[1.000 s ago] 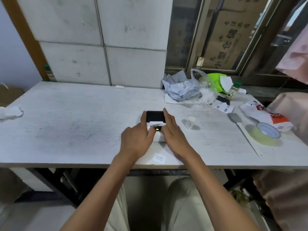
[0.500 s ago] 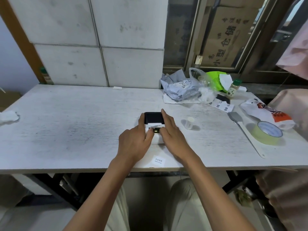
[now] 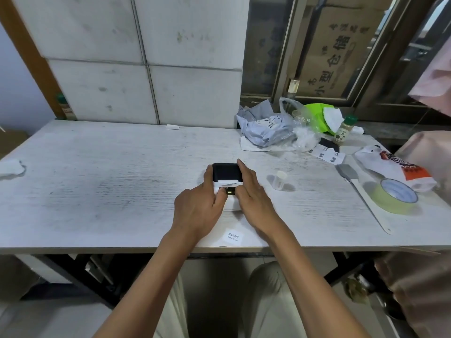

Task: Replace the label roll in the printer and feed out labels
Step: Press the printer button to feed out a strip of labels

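A small label printer (image 3: 225,173), black at the back and white at the front, lies on the white table (image 3: 109,181) near its front middle. A green light glows on its front panel. A white label strip shows at its slot. My left hand (image 3: 197,211) clasps the printer's left side, thumb by the light. My right hand (image 3: 253,198) clasps its right side, fingers along the edge. A printed label (image 3: 233,237) reading "welcome" lies near the table's front edge between my wrists. A small white roll core (image 3: 279,179) stands to the printer's right.
At the back right lie a grey mailer bag (image 3: 264,129), clear and green plastic bags, a small bottle (image 3: 344,130), printed labels (image 3: 325,154), a snack bag (image 3: 395,167), a spatula (image 3: 361,193) and a green tape roll (image 3: 396,197). A crumpled tissue (image 3: 11,167) is at far left.
Both hands have stayed on the printer with only small finger shifts. The camera view has tilted slightly.
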